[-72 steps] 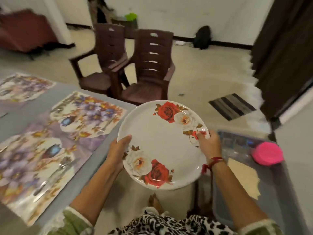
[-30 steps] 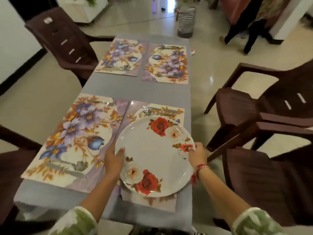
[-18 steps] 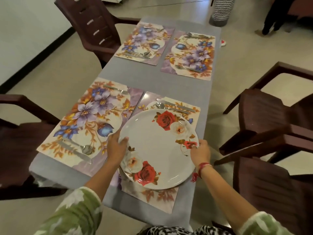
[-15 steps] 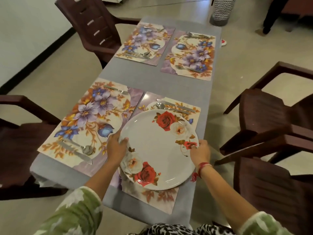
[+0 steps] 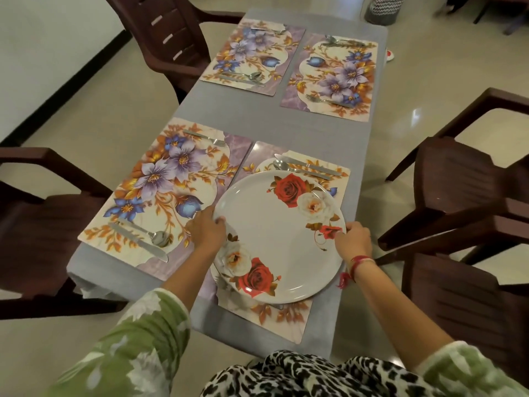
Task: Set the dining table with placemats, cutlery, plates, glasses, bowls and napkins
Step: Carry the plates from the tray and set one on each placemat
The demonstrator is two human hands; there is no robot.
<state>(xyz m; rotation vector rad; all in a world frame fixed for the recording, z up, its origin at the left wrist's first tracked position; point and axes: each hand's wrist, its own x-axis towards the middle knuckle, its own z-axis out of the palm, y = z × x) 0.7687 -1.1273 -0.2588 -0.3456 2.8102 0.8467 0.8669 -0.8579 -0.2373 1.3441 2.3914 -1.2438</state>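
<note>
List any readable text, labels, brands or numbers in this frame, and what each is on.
No readable text in this view.
The plate has only printed roses, no lettering.
The placemats have only a flower pattern, no words.
The knife is too small to tell whether it bears a stamp.

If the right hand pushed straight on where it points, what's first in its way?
The plate it grips, since the right hand points across it; past that, probably the knife; depth unclear.
</note>
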